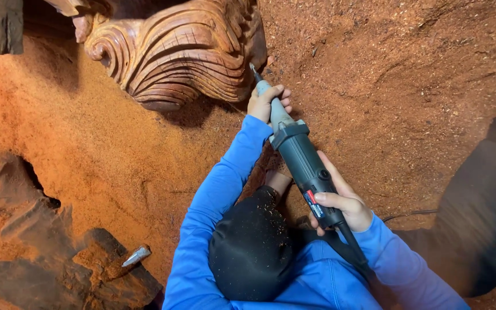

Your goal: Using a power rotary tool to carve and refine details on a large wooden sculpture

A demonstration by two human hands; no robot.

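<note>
The long grey-green electric die grinder (302,163) lies on a slant across the middle of the view, its long axis running from the lower right, where the black cord leaves its tail, up and to the left to the thin bit at its nose. That bit points at, and seems just to touch, the lower right edge of the reddish-brown carved wooden piece with deep curling grooves (182,49), which lies up and to the left of both hands. The left hand (266,102) is the nearer one: its grip is closed round the slim pale neck of the tool, close behind the bit. The right hand (343,204) has its grip closed round the dark rear body, well back from the carving. Orange-red sawdust (104,149) covers the floor around. A small pale metal chisel tip (137,255) lies on rough dusty wood at lower left, well apart.
</note>
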